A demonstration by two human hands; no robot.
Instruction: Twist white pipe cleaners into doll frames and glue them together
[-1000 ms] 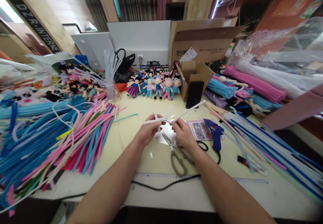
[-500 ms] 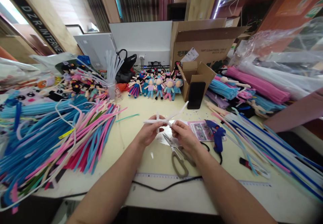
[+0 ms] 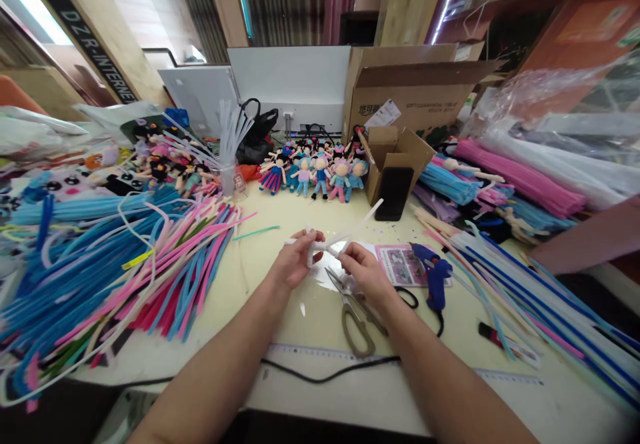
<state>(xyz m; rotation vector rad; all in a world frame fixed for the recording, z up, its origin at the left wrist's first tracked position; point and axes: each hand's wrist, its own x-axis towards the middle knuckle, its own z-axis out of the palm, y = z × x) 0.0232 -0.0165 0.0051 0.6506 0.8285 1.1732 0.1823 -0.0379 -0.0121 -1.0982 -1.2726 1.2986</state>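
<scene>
Between my hands is a white pipe cleaner piece [image 3: 320, 247], bent and crossed on itself, with one long end slanting up to the right. My left hand [image 3: 296, 257] pinches its left part, fingers closed around it. With thumb and fingertips, my right hand [image 3: 363, 267] grips the strand on the other side. Just below them lie scissors [image 3: 356, 327] with grey-brown handles, blades pointing up-left, partly behind my right forearm. A blue glue gun [image 3: 434, 276] rests to the right of my right hand, beside a pink printed card [image 3: 397, 265].
Bundles of coloured pipe cleaners [image 3: 100, 264] cover the left side, and more strips [image 3: 530, 297] lie at right. Small dolls [image 3: 320, 177] stand at the back beside a small cardboard box [image 3: 390, 147] and black phone [image 3: 394, 194]. A ruler [image 3: 320, 352] and black cable [image 3: 330, 376] cross the front.
My left hand has turned, and the white piece's left end no longer points straight out to the left. My right hand stays close beside it. The view has shifted slightly.
</scene>
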